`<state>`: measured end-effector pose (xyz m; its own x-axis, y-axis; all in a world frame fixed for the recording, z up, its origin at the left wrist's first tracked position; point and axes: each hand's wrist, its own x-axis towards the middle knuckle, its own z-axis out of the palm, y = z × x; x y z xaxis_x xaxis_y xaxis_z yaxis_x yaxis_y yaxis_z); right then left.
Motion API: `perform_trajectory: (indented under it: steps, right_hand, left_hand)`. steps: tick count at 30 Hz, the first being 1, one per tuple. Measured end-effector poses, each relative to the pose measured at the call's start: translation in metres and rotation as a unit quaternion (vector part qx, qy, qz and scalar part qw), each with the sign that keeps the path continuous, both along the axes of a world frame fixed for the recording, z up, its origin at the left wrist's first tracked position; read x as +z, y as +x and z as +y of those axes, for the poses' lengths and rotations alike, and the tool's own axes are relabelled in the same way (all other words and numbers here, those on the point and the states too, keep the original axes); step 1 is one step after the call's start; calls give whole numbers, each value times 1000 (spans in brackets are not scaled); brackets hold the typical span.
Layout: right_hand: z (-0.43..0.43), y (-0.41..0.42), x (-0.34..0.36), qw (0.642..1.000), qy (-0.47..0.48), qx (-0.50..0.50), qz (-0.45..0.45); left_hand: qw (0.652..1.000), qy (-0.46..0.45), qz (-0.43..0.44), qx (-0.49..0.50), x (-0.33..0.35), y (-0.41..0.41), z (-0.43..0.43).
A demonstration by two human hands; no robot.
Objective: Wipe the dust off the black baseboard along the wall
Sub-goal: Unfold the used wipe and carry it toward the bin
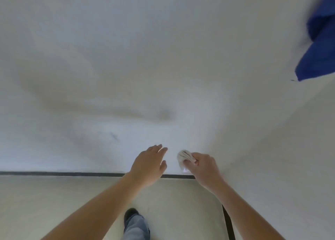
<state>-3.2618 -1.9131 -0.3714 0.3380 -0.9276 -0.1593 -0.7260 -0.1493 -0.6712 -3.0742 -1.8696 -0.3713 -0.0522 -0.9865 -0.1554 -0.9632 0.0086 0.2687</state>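
Observation:
The black baseboard (59,173) runs as a thin dark strip along the foot of the white wall, from the left edge to the corner at the right, then turns toward me down the right-hand wall as a second baseboard strip (228,223). My right hand (203,167) grips a small crumpled white cloth (184,157) and holds it against the wall just above the baseboard near the corner. My left hand (150,164) is beside it, fingers apart, empty, hovering over the wall and crossing the baseboard.
A pale floor (54,203) lies below the baseboard. My foot in a dark shoe and blue jeans leg (135,223) stands on it. Blue fabric (320,46) hangs at the upper right. The wall (126,67) has faint grey smudges.

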Motion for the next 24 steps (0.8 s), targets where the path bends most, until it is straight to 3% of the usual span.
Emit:
perform_trajectory:
  steps: [6, 15, 20, 24]
  right_hand:
    - [30, 147, 60, 982, 15, 185, -47]
    - [170, 447, 113, 895, 66, 425, -120]
    - [301, 603, 127, 865, 121, 464, -149]
    - [395, 707, 128, 844, 160, 492, -139]
  left_hand:
    - [974, -12, -2, 225, 49, 129, 114]
    - [867, -92, -1, 490, 91, 321, 306]
    - [805, -96, -19, 585, 106, 438, 432]
    - [779, -92, -25, 620, 121, 522, 518]
